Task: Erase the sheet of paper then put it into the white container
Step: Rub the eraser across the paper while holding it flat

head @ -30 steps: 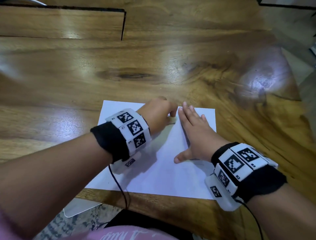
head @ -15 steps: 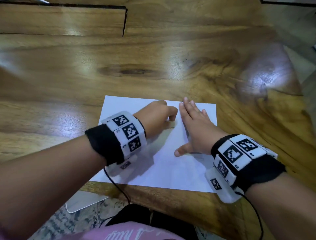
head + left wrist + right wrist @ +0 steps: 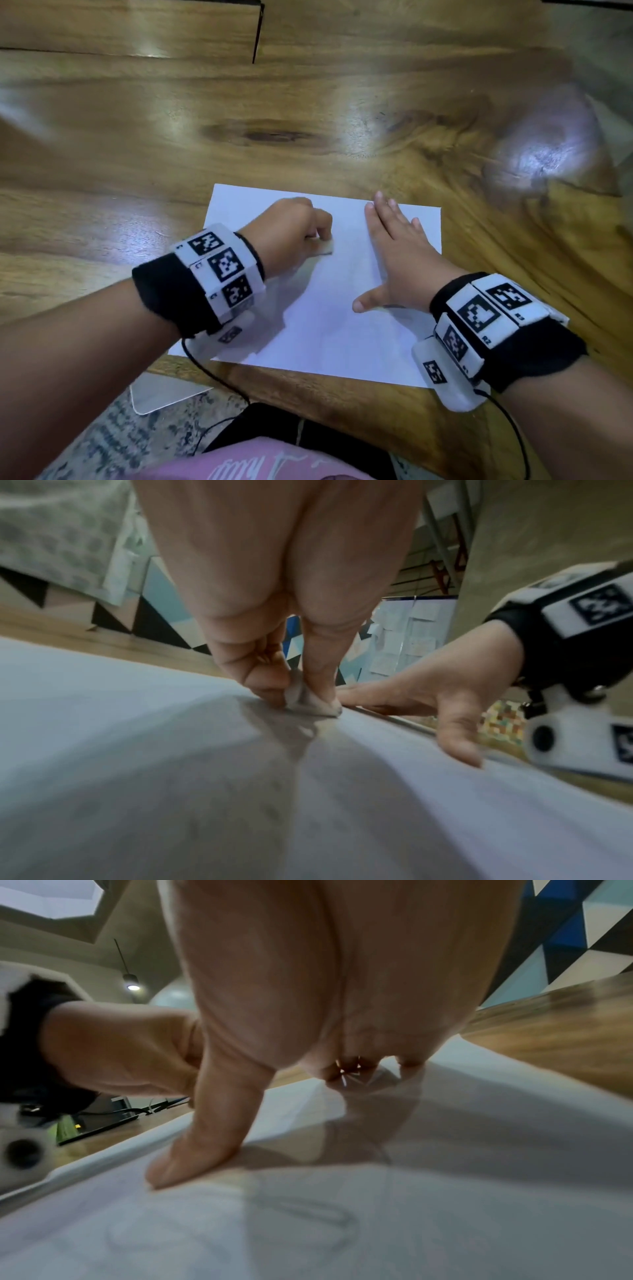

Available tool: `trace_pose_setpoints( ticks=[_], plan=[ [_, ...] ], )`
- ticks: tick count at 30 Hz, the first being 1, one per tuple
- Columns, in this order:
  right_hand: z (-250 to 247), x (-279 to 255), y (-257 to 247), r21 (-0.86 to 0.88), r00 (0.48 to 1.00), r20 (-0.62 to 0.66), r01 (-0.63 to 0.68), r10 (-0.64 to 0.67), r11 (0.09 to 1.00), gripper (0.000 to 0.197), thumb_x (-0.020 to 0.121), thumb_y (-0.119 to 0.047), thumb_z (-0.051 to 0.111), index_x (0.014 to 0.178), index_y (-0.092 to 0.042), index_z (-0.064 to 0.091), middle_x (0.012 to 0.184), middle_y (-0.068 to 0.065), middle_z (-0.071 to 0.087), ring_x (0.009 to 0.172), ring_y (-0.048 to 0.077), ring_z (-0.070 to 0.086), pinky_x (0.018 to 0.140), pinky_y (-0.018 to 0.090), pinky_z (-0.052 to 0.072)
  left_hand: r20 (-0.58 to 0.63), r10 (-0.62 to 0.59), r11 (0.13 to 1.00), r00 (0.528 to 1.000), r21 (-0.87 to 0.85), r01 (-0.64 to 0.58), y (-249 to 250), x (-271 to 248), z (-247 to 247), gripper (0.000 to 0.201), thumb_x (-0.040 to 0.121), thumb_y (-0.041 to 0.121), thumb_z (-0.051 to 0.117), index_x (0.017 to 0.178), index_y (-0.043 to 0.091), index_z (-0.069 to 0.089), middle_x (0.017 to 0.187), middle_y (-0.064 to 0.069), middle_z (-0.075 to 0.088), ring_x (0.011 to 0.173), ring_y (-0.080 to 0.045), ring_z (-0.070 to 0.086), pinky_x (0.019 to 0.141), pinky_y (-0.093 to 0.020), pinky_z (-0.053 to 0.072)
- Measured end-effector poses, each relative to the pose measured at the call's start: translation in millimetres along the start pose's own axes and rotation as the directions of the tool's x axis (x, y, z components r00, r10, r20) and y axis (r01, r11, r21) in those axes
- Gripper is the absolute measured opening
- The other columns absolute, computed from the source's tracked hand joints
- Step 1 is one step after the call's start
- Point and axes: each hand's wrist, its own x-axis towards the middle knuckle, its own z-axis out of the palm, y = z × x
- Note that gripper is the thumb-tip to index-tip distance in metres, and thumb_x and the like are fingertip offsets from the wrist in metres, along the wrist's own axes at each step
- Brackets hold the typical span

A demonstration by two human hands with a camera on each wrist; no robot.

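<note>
The table [image 3: 308, 113] is glossy varnished wood with strong grain, mirroring the lamps. The sheet of paper [image 3: 342, 325] is matt white and smooth. The eraser [image 3: 323, 247] looks dull and off-white. The wristbands [image 3: 164, 294] are black cloth carrying smooth white plastic blocks.

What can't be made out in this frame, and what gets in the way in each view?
- White container: in no view, so its place is unknown.
- Marks on the sheet of paper: too faint in the head view; blurred in the right wrist view.
- Eraser: mostly covered by the left hand pinching it.
- Paper under the right hand: covered by the flat palm.
</note>
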Motion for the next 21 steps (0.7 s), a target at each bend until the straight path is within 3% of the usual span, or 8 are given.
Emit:
trace_pose_setpoints(
  ticks=[3,5,7,10,12,15,17,21],
  plan=[
    [-1,-1,0,0.005,1.000,0.011,-0.001,0.001,1.000,0.137,0.065,-0.057,0.076,0.145,-0.011,-0.026,0.149,0.001,-0.039,0.140,0.015,-0.031,0.116,0.036,-0.012,0.054,0.108,0.994,0.993,-0.023,-0.107,-4,-36,9,0.013,0.078,0.021,0.064,0.066,0.016,0.062,0.069,-0.003,0.050,0.059,-0.017,0.048,0.057,-0.021,0.031],
    [-1,-1,0,-0.001,1.000,0.014,0.000,0.000,1.000,0.137,0.065,-0.058,0.075,0.145,-0.011,-0.026,0.149,0.002,-0.039,0.140,0.015,-0.031,0.116,0.036,-0.012,0.139,0.119,0.992,0.983,-0.055,-0.113,-3,-61,12,0.014,0.079,0.019,0.064,0.066,0.019,0.057,0.066,0.009,0.044,0.057,0.001,0.046,0.056,-0.010,0.031],
    [-1,-1,-1,-0.005,1.000,0.012,-0.003,0.003,1.000,0.138,0.065,-0.059,0.075,0.144,-0.011,-0.027,0.149,0.002,-0.039,0.140,0.015,-0.031,0.116,0.036,-0.013,0.187,0.103,0.994,0.977,-0.046,-0.096,-6,-70,12,0.014,0.082,0.015,0.061,0.069,0.019,0.060,0.067,0.013,0.042,0.057,0.007,0.049,0.058,-0.002,0.031],
    [-1,-1,-1,-0.005,1.000,0.012,-0.005,0.005,1.000,0.137,0.065,-0.058,0.075,0.144,-0.011,-0.027,0.149,0.002,-0.039,0.140,0.016,-0.031,0.116,0.036,-0.012,0.150,0.148,0.989,0.978,-0.015,-0.147,-3,-49,9,0.025,0.078,0.033,0.052,0.068,0.012,0.063,0.068,0.002,0.047,0.060,-0.013,0.054,0.058,-0.013,0.032],
    [-1,-2,-1,-0.005,1.000,0.010,-0.006,0.006,1.000,0.137,0.065,-0.057,0.075,0.144,-0.010,-0.026,0.149,0.002,-0.039,0.140,0.016,-0.031,0.117,0.037,-0.012,0.107,0.113,0.993,0.988,-0.001,-0.114,6,-20,5,0.019,0.078,0.031,0.059,0.074,0.014,0.063,0.074,-0.001,0.048,0.068,-0.022,0.053,0.061,-0.021,0.030],
    [-2,-1,-2,0.005,1.000,0.004,-0.002,0.002,1.000,0.138,0.064,-0.057,0.076,0.145,-0.011,-0.025,0.150,0.002,-0.038,0.140,0.015,-0.030,0.117,0.037,-0.011,0.104,0.053,0.999,0.993,0.003,-0.054,17,1,8,0.012,0.080,0.025,0.064,0.083,0.013,0.064,0.082,-0.002,0.048,0.076,-0.021,0.050,0.069,-0.026,0.037],
    [-1,-1,-1,0.001,1.000,0.005,-0.002,0.002,1.000,0.138,0.064,-0.058,0.076,0.145,-0.010,-0.025,0.150,0.002,-0.038,0.141,0.016,-0.030,0.116,0.037,-0.011,0.117,0.120,0.993,0.986,-0.020,-0.118,17,-13,12,0.012,0.080,0.024,0.062,0.076,0.013,0.065,0.076,-0.001,0.047,0.071,-0.020,0.049,0.065,-0.025,0.035],
    [-1,-1,-1,-0.011,1.000,0.005,-0.005,0.005,1.000,0.138,0.064,-0.059,0.075,0.145,-0.009,-0.026,0.150,0.003,-0.038,0.141,0.017,-0.030,0.116,0.037,-0.012,0.283,0.171,0.985,0.944,-0.078,-0.155,10,-66,22,0.012,0.083,0.018,0.059,0.074,0.016,0.066,0.074,0.007,0.048,0.070,-0.014,0.052,0.063,-0.017,0.030]
  ],
)
